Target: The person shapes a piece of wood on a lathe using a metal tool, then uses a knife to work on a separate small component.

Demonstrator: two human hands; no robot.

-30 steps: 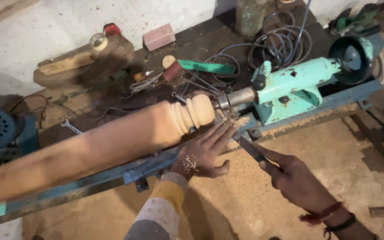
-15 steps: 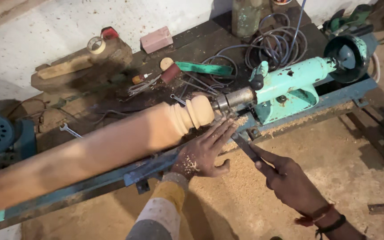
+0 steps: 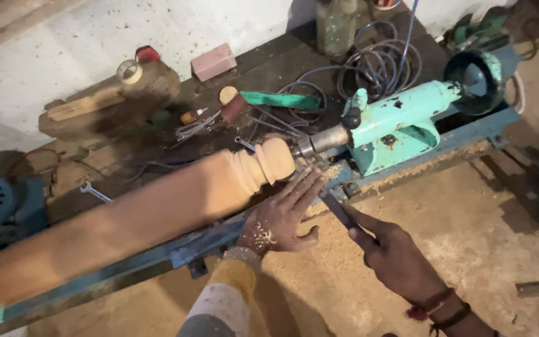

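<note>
On the lathe, the turned wooden piece lies just above the left hand, whose flat, spread fingers grip nothing. Beside it, the right hand is closed around a dark chisel.

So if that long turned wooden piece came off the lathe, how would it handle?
The wooden spindle looks thick and long, so probably heavy and stiff. Its round profile would likely roll on a flat surface. The left hand rests beside its beaded end.
</note>
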